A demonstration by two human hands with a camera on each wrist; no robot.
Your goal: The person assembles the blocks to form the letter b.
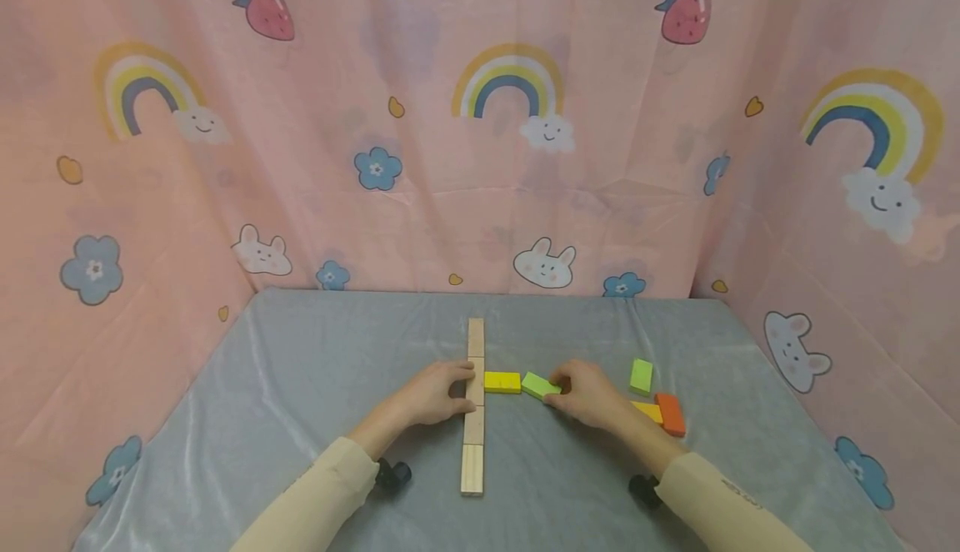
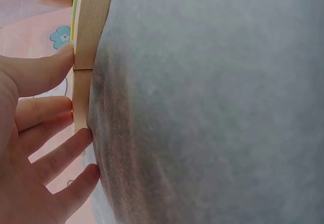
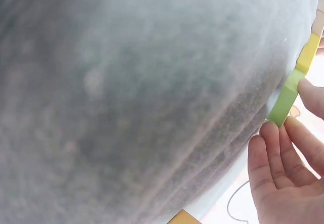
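Observation:
Plain wooden blocks (image 1: 474, 425) lie end to end in a straight row running away from me. My left hand (image 1: 431, 393) rests its thumb and fingertips on the middle of this row; its fingers are spread and nearly straight in the left wrist view. A yellow block (image 1: 502, 382) meets the row's right side at about a right angle. Beyond it, a light green block (image 1: 537, 385) lies slightly askew, one end close to the yellow block. My right hand (image 1: 592, 398) pinches the green block's other end between thumb and fingers, as the right wrist view also shows.
To the right lie a second green block (image 1: 641, 376), an orange block (image 1: 671, 415) and a yellow-orange block (image 1: 647, 411) partly hidden by the right forearm. Grey cloth (image 1: 315, 368) covers the table. A pink patterned curtain (image 1: 450, 218) stands behind and at both sides.

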